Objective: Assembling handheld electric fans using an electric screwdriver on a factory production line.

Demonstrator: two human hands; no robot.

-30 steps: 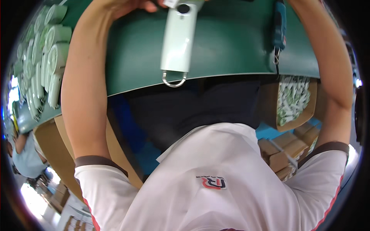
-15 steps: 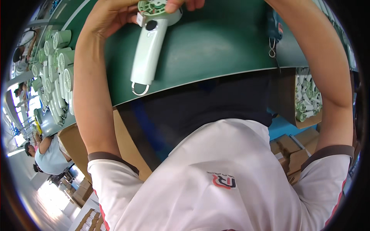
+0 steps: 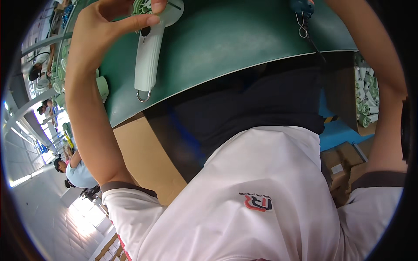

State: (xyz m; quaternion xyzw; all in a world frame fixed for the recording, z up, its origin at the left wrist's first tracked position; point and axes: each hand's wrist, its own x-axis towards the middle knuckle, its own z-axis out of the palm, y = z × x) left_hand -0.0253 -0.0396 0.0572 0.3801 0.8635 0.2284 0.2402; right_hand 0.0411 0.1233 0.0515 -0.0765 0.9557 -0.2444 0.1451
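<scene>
A pale green handheld fan lies at the top of the view, its handle pointing toward me and a wire loop at the handle's end. My left hand is closed on the fan's head, with the thumb laid across the neck just above a dark round spot. Of my right hand only a fingertip shows, pressed against the front of the round head; the rest is past the upper edge. Green ribs show in the head beside that fingertip. The far part of the head is out of view.
The green tabletop has a curved near edge. A dark teal tool with a wire hook and cord sits at upper right. Pale green fan parts stand left; more fill a carton at right. Cardboard stands below; a co-worker is far left.
The fan has shifted left in the view and turned so its handle shows more from the side. My left thumb has come over the neck. The whole view has shifted too.
</scene>
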